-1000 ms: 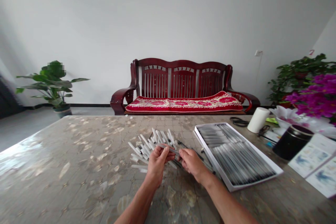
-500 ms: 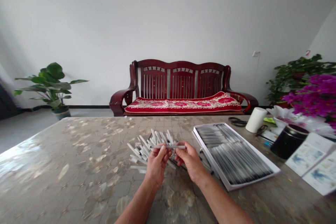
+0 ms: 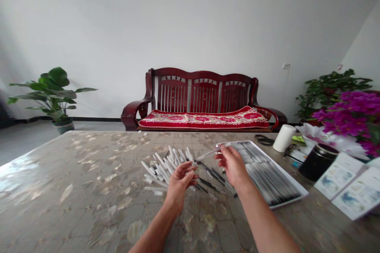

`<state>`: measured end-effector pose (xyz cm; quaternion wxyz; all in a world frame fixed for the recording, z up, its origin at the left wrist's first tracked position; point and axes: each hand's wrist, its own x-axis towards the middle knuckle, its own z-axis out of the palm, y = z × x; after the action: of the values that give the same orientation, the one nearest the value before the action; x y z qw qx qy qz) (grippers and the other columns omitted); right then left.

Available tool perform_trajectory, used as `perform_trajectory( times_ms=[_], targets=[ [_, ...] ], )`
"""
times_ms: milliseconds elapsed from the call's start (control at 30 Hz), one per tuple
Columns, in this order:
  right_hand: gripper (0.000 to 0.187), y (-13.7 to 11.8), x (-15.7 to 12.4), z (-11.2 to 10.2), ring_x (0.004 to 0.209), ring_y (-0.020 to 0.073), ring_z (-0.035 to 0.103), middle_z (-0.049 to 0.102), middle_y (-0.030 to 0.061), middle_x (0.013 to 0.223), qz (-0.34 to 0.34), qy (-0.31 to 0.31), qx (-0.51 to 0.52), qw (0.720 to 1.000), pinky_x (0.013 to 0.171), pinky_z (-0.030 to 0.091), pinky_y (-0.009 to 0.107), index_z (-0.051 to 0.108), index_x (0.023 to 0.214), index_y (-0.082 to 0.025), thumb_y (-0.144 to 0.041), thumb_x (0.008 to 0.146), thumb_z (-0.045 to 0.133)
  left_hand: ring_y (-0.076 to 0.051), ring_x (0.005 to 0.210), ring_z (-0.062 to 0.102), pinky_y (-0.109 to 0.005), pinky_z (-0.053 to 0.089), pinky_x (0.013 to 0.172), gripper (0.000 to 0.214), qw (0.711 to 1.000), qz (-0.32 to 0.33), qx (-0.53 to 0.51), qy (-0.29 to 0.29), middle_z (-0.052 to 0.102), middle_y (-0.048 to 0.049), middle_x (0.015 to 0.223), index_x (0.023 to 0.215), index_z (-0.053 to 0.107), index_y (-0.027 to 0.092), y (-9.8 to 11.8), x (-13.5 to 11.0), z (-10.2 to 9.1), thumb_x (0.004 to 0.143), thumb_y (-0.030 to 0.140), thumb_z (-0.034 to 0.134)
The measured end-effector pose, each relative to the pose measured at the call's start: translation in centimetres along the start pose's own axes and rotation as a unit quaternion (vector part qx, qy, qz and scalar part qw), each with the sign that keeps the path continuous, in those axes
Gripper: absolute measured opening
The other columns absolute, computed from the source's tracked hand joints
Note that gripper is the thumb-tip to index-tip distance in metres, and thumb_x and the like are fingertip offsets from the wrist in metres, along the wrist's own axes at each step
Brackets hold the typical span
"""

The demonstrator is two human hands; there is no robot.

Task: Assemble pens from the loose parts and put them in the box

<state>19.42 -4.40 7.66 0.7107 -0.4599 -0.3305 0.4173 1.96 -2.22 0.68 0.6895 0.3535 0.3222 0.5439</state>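
My right hand (image 3: 233, 164) pinches a pen (image 3: 211, 152) near its upper end. The slim, pale pen slants down to the left, its lower tip close to the fingertips of my left hand (image 3: 179, 182). The fingers of my left hand are apart, with nothing plainly held between them. Just beyond it lies a loose pile of white, tube-like pen parts (image 3: 162, 168). Several dark, slim pen pieces (image 3: 212, 180) are scattered on the table between my hands. My right forearm passes in front of part of a white shallow box (image 3: 297, 201) packed with rows of pens.
The patterned table (image 3: 97, 189) stretches across the front. To the right are scissors (image 3: 264, 140), a white cylinder (image 3: 284, 138), a black jar (image 3: 317, 162), a folded printed card (image 3: 338, 189) and purple flowers (image 3: 350, 112). A wooden bench (image 3: 204, 91) stands behind the table.
My right hand has moved right and up with the pen, toward the box. The left hand has let go of the pen's other end, its fingers now spread apart.
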Motion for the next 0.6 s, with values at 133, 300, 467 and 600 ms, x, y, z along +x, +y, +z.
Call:
perform_trajectory(
  times_ms=[133,300,467,600],
  targets=[
    [0.046,-4.5,2.6,-4.0,0.058,0.0135,0.061,0.068,0.0031,0.077,-0.036,0.034,-0.140,0.989,0.041,0.040,0.019,0.061,0.089,-0.017,-0.057,0.066,0.070,-0.013,0.061,0.065,-0.022,0.049,0.053,0.046,0.997,0.026,0.052,0.055,0.071,-0.0038,0.082,0.095,0.064,0.016,0.0,0.7,-0.5,0.060,0.041,0.080],
    [0.024,-6.2,4.6,-8.2,0.050,0.0111,0.055,0.062,-0.0006,0.062,-0.012,-0.007,-0.577,0.817,0.044,0.033,0.020,0.062,0.078,-0.018,-0.040,0.084,0.055,-0.013,0.057,0.062,-0.022,0.045,0.047,0.044,0.989,0.073,0.086,0.096,0.069,-0.0038,0.079,0.090,0.063,0.015,-0.1,1.3,-1.0,0.060,0.046,0.075],
    [0.024,-3.7,3.2,-8.4,0.051,0.0118,0.055,0.060,0.0005,0.056,0.011,-0.097,-0.766,0.635,0.051,0.028,0.023,0.062,0.067,-0.017,-0.032,0.085,0.054,-0.013,0.055,0.062,-0.022,0.044,0.046,0.041,0.981,0.110,0.099,0.124,0.069,-0.0051,0.080,0.089,0.064,0.015,0.0,1.7,-1.6,0.063,0.045,0.072],
    [0.026,-2.4,1.6,-8.0,0.048,0.0127,0.055,0.064,0.0029,0.058,0.058,-0.136,-0.772,0.618,0.051,0.029,0.023,0.065,0.073,-0.017,-0.033,0.087,0.051,-0.012,0.055,0.061,-0.022,0.044,0.046,0.039,0.975,0.124,0.092,0.162,0.069,-0.0059,0.083,0.090,0.063,0.016,0.5,2.2,-2.3,0.064,0.044,0.070]
  ],
)
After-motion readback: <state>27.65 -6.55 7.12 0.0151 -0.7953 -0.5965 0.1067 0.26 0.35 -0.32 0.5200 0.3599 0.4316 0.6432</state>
